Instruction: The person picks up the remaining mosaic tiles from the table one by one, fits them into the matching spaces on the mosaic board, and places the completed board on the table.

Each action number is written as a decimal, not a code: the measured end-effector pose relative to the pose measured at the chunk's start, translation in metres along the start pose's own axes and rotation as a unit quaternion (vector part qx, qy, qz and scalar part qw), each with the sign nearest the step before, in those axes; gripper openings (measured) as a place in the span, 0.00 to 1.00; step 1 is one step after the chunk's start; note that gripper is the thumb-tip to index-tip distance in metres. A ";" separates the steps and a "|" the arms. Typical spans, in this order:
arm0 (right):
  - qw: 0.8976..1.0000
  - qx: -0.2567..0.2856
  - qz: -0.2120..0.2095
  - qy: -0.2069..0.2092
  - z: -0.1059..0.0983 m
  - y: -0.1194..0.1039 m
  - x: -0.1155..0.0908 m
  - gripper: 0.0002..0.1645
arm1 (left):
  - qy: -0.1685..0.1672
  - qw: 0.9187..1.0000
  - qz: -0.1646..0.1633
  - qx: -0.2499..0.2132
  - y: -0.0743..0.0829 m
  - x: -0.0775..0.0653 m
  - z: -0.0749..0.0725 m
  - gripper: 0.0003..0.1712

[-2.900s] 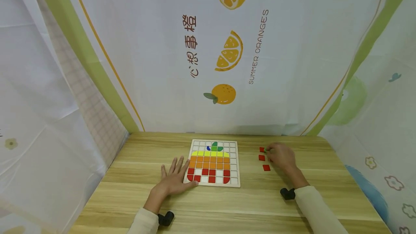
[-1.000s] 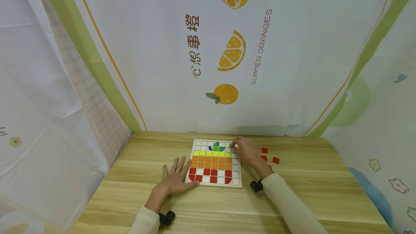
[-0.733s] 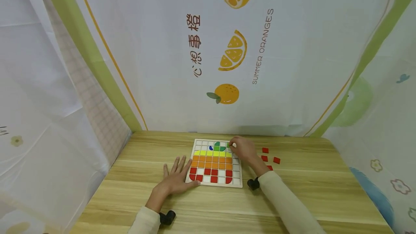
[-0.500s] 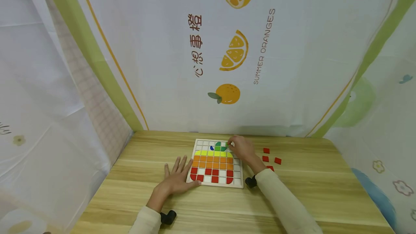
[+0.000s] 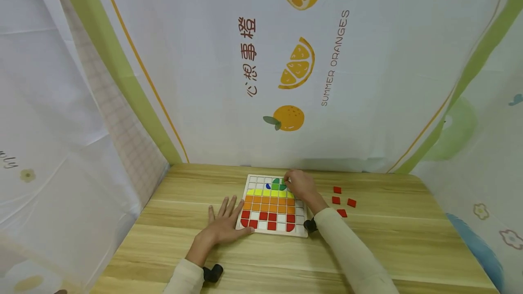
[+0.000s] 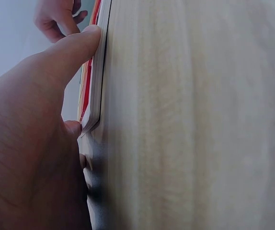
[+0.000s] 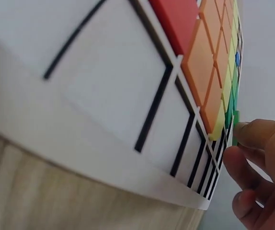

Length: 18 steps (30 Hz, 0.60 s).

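Note:
A white grid board [image 5: 271,234] lies on the table, partly filled with rows of red, orange and yellow tiles. Green tiles [image 5: 275,187] and a blue piece [image 5: 268,186] sit near its top. My left hand [image 5: 220,229] rests spread at the board's lower left, its thumb [image 6: 82,45] on the bottom edge. Over the upper right part, my right hand [image 5: 301,185] pinches a small green tile [image 7: 236,117] between thumb and forefinger, beside the placed green ones. That hand covers the board's upper right corner in the head view, and the held tile's full shape is hidden.
Several loose red tiles [image 5: 336,200] lie on the wooden table [image 5: 261,264] right of the board. A white curtain [image 5: 216,117] printed with oranges hangs behind the table's back edge. Black wrist devices [image 5: 213,273] show at both cuffs.
My right hand has carried the green tile left from beside the red tiles to the board's upper right, then slightly further left. The left hand stays at the board's edge.

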State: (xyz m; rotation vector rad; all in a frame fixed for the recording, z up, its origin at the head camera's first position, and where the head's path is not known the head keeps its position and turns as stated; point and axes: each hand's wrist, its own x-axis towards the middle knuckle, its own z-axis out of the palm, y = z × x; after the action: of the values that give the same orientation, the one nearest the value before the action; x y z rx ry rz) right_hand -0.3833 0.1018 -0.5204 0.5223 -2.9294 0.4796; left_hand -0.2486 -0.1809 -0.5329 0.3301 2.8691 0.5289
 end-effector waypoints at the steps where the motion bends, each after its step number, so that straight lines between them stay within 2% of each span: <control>1: 1.000 0.000 -0.003 -0.003 -0.001 0.000 0.000 0.07 | 0.000 1.000 0.001 0.000 0.000 0.000 0.000 0.61; 9: 0.997 -0.019 -0.059 -0.034 -0.001 0.001 -0.003 0.11 | 0.000 1.000 0.005 -0.008 0.000 0.002 0.000 0.60; 12: 0.997 -0.022 -0.062 -0.037 -0.001 0.001 -0.003 0.12 | -0.001 1.000 0.005 -0.009 -0.001 0.003 0.000 0.61; 18: 0.998 -0.022 -0.061 -0.025 0.000 0.001 -0.005 0.11 | 0.014 1.000 0.010 -0.020 -0.012 0.009 0.013 0.62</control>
State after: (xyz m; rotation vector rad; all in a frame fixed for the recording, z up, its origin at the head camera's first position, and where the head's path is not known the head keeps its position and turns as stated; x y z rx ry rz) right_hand -0.3788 0.1048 -0.5217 0.7119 -2.9260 0.3918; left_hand -0.2562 -0.1849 -0.5510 0.3492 2.8809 0.5976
